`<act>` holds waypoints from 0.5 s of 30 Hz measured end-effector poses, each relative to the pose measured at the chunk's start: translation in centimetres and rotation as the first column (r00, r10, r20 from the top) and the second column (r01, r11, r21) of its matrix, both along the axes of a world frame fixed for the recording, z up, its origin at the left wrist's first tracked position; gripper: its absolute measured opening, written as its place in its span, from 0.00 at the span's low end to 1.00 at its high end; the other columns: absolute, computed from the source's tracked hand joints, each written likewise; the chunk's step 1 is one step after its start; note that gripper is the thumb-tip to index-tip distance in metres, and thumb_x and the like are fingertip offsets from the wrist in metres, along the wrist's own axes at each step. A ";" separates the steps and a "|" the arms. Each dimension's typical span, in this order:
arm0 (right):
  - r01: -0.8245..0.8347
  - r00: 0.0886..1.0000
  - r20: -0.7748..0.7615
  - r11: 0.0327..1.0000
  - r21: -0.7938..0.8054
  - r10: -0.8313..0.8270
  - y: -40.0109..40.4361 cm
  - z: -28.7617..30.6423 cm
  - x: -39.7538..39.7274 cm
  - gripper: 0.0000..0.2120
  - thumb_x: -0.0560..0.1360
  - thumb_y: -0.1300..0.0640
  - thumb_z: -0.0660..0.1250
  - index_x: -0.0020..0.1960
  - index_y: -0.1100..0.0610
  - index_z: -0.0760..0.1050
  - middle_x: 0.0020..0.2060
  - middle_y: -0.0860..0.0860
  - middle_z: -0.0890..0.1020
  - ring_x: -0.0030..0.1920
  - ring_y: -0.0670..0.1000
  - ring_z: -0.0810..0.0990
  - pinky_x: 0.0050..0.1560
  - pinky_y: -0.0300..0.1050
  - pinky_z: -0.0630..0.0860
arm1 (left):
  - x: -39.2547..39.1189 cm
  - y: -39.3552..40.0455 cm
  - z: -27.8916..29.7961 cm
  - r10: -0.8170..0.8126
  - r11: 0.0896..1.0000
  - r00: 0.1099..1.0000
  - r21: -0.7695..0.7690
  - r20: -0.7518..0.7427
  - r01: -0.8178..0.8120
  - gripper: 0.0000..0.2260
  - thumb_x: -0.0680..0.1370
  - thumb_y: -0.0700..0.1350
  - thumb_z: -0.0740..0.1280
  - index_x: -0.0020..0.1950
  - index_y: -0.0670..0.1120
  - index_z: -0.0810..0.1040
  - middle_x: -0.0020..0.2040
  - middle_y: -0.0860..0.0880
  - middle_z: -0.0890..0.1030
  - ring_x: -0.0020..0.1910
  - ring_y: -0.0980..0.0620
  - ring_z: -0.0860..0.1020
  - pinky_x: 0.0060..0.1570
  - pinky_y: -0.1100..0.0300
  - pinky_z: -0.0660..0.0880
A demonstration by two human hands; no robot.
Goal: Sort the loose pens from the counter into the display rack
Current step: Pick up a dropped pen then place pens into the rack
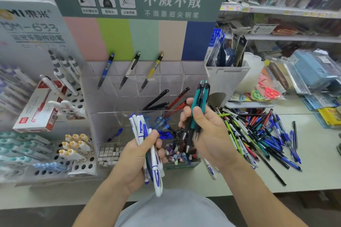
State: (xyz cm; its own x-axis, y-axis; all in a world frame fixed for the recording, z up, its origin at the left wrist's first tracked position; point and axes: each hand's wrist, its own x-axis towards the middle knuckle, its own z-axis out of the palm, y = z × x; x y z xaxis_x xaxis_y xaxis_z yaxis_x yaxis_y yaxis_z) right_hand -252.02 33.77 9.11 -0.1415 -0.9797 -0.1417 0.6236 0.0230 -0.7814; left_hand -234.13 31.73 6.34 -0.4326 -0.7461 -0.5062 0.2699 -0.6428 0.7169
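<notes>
My left hand [142, 155] is curled round a bunch of white pens [147, 145] with blue caps and markings, held upright but fanned a little, their lower ends sticking out below my palm. My right hand [208, 131] grips a few teal pens [200, 101] with dark grips, tips down, tops rising above my fingers. The two hands are near each other but not touching, both held over the front of the rack [129, 101].

The rack is clear plastic, split into compartments. Just beyond my hands the front bins hold small mixed things I cannot make out, and a tray of little grey blocks [108, 155] sits to their left. Behind those, one bin holds blue pens [164, 131]; the next row up has black pens [156, 100] and red pens [180, 100] lying side by side. In the back row three single pens lean against the coloured backboard: a blue one [106, 70], a white one [130, 70] and a yellow one [152, 72].

To my right the pile [258, 134] of loose pens, mostly blue, red, black and green, lies spread on the counter [313, 162]. Past it are scissors [267, 91] in a packet and shelves [286, 9] of blurred stock. To my left stands a white holder [77, 167] with holes, some filled with pens.
</notes>
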 end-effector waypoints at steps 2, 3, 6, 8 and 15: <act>0.059 0.994 0.088 0.998 0.005 -0.059 -1.3 1.0 -0.1 0.10 0.82 0.60 0.57 0.59 0.60 0.75 0.42 0.52 0.79 0.45 0.50 0.77 0.57 0.45 0.75 | 0.3 -0.3 0.2 -0.004 1.000 1.000 0.002 -0.010 0.004 0.11 0.79 0.48 0.68 0.43 0.42 0.73 0.34 0.44 0.72 0.30 0.46 0.72 0.27 0.53 0.78; 0.077 0.988 0.135 0.997 0.013 -0.079 -1.9 1.4 -0.1 0.10 0.83 0.60 0.56 0.58 0.60 0.75 0.42 0.52 0.79 0.46 0.50 0.78 0.58 0.45 0.75 | 0.4 -0.4 0.3 -0.011 1.000 1.000 -0.005 -0.006 0.011 0.11 0.79 0.49 0.68 0.43 0.42 0.74 0.33 0.43 0.72 0.30 0.46 0.72 0.27 0.53 0.78; 0.090 0.974 0.205 0.995 0.039 -0.096 -3.2 2.1 0.6 0.10 0.85 0.59 0.55 0.56 0.57 0.74 0.43 0.52 0.79 0.46 0.51 0.79 0.56 0.46 0.74 | 0.1 -0.5 0.9 -0.002 0.999 1.000 -0.042 0.010 0.003 0.12 0.75 0.49 0.71 0.40 0.42 0.77 0.32 0.42 0.71 0.27 0.47 0.70 0.27 0.55 0.76; 0.092 0.974 0.203 0.995 0.039 -0.098 -3.6 2.2 1.3 0.09 0.85 0.59 0.54 0.56 0.57 0.73 0.42 0.52 0.80 0.44 0.51 0.79 0.54 0.47 0.75 | -0.2 -0.5 1.4 0.000 0.998 1.000 -0.062 0.028 0.002 0.13 0.73 0.51 0.72 0.42 0.41 0.80 0.33 0.41 0.72 0.26 0.47 0.69 0.26 0.55 0.75; 0.106 0.990 -0.093 0.994 -0.004 -0.106 -3.9 1.2 4.3 0.07 0.85 0.54 0.56 0.57 0.54 0.72 0.39 0.50 0.79 0.42 0.51 0.74 0.49 0.49 0.72 | -1.0 -0.9 2.3 0.076 0.989 0.996 -0.123 -0.051 -0.082 0.11 0.73 0.53 0.71 0.33 0.49 0.84 0.42 0.36 0.75 0.24 0.50 0.69 0.28 0.57 0.70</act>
State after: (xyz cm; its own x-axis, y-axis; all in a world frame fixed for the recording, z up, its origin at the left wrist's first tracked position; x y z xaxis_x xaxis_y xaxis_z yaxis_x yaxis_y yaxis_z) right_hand -247.72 29.87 10.30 -0.2571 -0.9584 -0.1237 0.5474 -0.0389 -0.8360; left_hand -235.11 30.79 8.63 -0.3907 -0.8348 -0.3878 0.3507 -0.5245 0.7758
